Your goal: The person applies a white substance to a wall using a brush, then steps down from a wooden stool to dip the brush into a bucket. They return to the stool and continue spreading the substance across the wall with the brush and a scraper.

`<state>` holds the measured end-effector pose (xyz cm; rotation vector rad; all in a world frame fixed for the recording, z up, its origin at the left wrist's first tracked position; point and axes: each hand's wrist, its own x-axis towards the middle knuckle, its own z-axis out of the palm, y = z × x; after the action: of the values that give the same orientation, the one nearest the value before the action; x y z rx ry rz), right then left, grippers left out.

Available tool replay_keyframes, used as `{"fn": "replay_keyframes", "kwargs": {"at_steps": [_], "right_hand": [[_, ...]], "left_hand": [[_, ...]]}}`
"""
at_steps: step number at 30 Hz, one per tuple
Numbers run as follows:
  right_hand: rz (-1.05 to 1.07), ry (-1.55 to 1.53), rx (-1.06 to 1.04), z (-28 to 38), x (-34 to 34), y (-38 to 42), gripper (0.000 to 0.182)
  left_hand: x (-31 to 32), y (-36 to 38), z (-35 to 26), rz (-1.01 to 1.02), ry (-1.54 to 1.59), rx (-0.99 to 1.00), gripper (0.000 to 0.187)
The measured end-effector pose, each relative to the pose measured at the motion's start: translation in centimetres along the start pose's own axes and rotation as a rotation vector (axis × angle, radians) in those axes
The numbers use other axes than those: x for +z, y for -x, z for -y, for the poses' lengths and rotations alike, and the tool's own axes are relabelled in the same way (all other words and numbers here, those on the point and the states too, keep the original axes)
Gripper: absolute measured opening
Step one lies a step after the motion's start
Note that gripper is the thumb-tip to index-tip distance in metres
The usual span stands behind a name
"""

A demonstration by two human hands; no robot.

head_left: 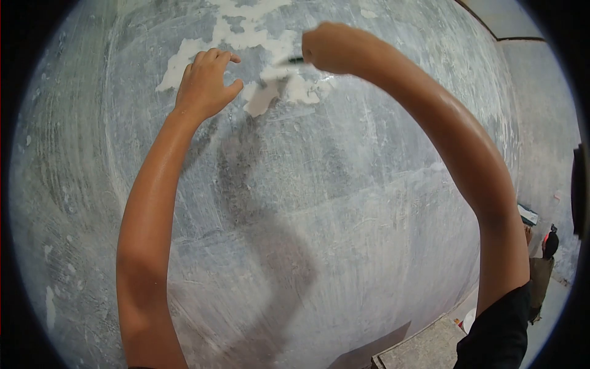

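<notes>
A grey plastered wall (369, 147) fills most of the view, with irregular white patches (264, 37) near the top. Beside these patches, at upper left, my left hand (206, 83) is raised with its fingers apart and nothing held. To its right, my right hand (335, 49) is closed in a fist around the dark handle of a thin tool (296, 61). The tool points left over the white patches; its far end is blurred. Whether it touches the wall I cannot tell.
At the lower right is a pale ledge or block (421, 349) with a white round object (469, 321) beside it. Farther right, a person (542, 270) shows partly, near a small box (528, 214). My arm's shadow falls on the wall.
</notes>
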<state>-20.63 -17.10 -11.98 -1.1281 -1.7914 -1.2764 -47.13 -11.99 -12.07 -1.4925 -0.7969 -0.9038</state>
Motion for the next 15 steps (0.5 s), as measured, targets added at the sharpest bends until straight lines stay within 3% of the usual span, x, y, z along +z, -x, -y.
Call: {"fn": "replay_keyframes", "kwargs": {"at_steps": [4, 11, 15], "right_hand": [[-0.147, 0.088, -0.036, -0.6, 1.9, -5.2, 0.016], [0.202, -0.04, -0.038, 3.9, 3.7, -1.7, 0.022], [0.326, -0.085, -0.177, 4.9, 4.0, 2.8, 0.023]], "left_hand": [[0.1, -0.9, -0.1, -0.018, -0.028, 0.0, 0.042], [0.1, 0.0, -1.0, -0.039, 0.018, 0.035, 0.043], [0.4, 1.4, -1.0, 0.008, 0.03, 0.035, 0.044]]}}
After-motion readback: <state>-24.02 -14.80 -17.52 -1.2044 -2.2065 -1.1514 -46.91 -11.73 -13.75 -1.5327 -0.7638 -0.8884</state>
